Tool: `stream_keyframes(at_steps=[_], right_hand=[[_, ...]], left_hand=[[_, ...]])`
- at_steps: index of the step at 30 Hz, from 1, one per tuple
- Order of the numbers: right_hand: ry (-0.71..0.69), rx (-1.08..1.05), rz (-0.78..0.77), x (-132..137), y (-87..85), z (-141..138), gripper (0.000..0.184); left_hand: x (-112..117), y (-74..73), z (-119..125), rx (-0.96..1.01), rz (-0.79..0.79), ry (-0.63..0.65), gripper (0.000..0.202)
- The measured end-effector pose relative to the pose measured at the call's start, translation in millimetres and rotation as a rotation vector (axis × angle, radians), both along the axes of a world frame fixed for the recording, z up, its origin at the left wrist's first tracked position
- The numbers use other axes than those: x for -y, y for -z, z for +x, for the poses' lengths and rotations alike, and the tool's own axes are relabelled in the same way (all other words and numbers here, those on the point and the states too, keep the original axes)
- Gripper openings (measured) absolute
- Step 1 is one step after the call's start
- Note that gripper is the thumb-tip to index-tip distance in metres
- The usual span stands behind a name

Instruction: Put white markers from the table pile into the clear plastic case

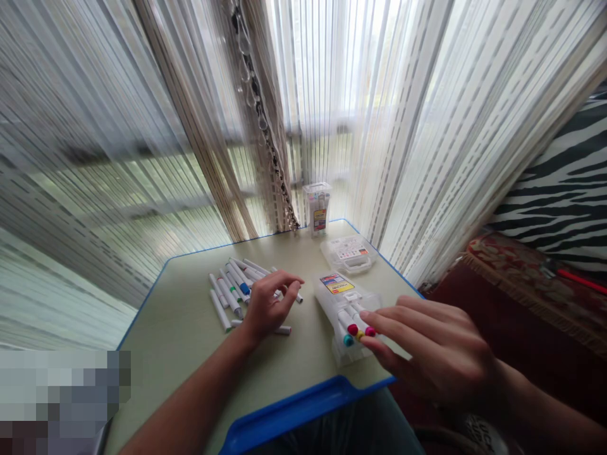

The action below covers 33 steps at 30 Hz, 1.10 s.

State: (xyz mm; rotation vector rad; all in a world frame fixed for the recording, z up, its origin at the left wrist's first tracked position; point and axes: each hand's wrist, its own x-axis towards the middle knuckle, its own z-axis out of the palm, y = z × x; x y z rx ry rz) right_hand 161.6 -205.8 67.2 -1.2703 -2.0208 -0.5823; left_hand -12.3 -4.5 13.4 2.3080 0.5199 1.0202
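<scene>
Low over a loose pile of white markers (232, 283), my left hand (272, 300) hovers with its fingers loosely bent and a gap between thumb and index finger. Nothing shows in its grasp. A clear plastic marker case (327, 303) with a yellow and blue label lies on its side, its open end facing me. Inside it are several markers with red, yellow and teal ends. At that opening, my right hand (436, 347) pinches a pink-ended marker (370, 331) between thumb and index finger. The rest of this marker extends into the case.
A second clear case (318, 212) with markers stands upright at the table's far corner. A flat clear plastic case (349, 254) with a printed label lies nearer. String curtains (208, 126) hang beyond the blue-edged table (180, 373). A zebra-striped cloth (554, 177) is at right.
</scene>
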Motion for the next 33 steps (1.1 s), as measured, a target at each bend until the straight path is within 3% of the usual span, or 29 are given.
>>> stream_keyframes(at_steps=[4,6,8,11,14,19,26,30,33], right_hand=[[0.049,-0.121,0.093,-13.4,-24.4,16.0,0.013],[0.134,-0.237,0.093,-41.4,-33.7,28.0,0.009],[0.217,-0.385,0.061,-81.8,-35.0,41.7,0.024],[0.188,-0.624,-0.068,-144.1,-18.5,58.1,0.035],[0.197,-0.757,-0.223,-178.0,10.0,60.7,0.034],[0.117,-0.607,-0.268,-169.7,39.1,50.6,0.022],[0.105,-0.463,-0.243,-167.4,49.5,50.7,0.020],[0.090,-0.496,-0.231,-170.2,55.6,50.0,0.019],[0.091,-0.522,-0.213,-170.5,57.3,49.5,0.020]], left_hand=[[-0.2,1.1,0.7,-0.014,0.011,0.002,0.018],[-1.6,1.8,0.8,-0.038,0.029,-0.011,0.018],[-4.6,2.4,0.2,-0.073,0.063,-0.049,0.018],[-11.9,2.6,-2.7,-0.126,0.138,-0.121,0.016],[-20.8,1.5,-7.7,-0.195,0.201,-0.172,0.018],[-35.2,-1.8,-16.2,-0.263,0.267,-0.274,0.025],[-53.5,-7.6,-29.1,-0.368,0.254,-0.477,0.028],[-71.3,-10.2,-45.5,-0.419,0.247,-0.643,0.026],[-82.8,-9.0,-55.3,-0.411,0.231,-0.677,0.025]])
